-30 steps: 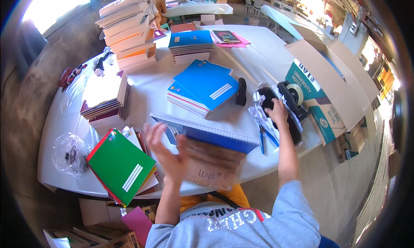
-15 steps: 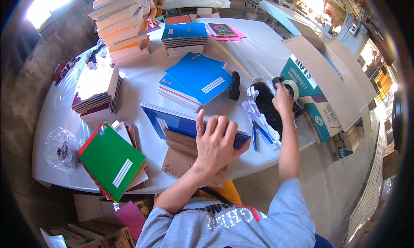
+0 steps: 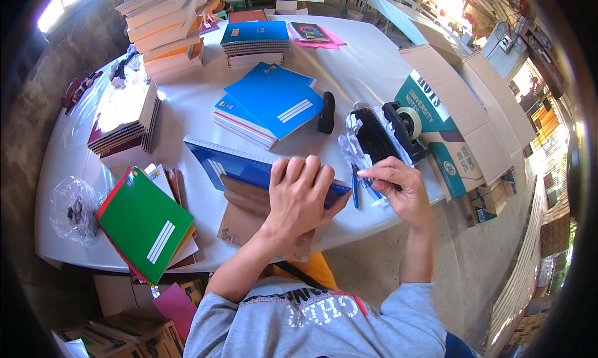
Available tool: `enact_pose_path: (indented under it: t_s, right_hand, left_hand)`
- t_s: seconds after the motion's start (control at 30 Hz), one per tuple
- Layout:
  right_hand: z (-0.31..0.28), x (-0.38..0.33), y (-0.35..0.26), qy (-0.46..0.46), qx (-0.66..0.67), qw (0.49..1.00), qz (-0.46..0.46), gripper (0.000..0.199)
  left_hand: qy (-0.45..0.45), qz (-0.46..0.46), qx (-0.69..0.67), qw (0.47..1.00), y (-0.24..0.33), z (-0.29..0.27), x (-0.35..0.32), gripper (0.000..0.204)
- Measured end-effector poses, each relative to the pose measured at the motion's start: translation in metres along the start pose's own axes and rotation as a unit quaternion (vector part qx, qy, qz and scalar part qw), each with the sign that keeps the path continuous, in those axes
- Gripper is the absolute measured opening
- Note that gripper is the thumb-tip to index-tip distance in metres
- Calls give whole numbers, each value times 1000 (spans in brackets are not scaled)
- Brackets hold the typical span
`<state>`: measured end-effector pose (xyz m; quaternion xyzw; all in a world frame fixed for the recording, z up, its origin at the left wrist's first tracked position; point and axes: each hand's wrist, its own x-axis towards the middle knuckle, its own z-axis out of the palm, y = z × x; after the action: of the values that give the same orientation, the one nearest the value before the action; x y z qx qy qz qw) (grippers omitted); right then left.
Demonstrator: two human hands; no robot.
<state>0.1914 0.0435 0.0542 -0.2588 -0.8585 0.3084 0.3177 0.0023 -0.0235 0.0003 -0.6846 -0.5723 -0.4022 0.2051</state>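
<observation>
Left hand point(image 3: 299, 193) flat on blue notebook point(image 3: 240, 165) at bench point(image 3: 374, 65) edge, six o'clock; right hand point(image 3: 398, 187) pinching pen point(image 3: 354, 187) at three o'clock; risk: stack underneath tipping off the overhanging edge.

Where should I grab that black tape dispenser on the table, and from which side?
Judging by its pose, grip the tape dispenser across its narrow black body, behind the roll, from above. The cardboard box crowds its right side and the black brush its left.
</observation>
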Motion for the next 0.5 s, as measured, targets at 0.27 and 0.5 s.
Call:
enact_pose_path:
  t_s: [0.27,0.5]
  right_hand:
    - [16,3,1,53,-17,998,-29,33]
    - [13,5,22,-71,140,987,43,26]
  left_hand:
    - [-18,12,-12,1000,-4,-3,1,47]
    - [-32,13,-12,999,-4,-6,2,49]
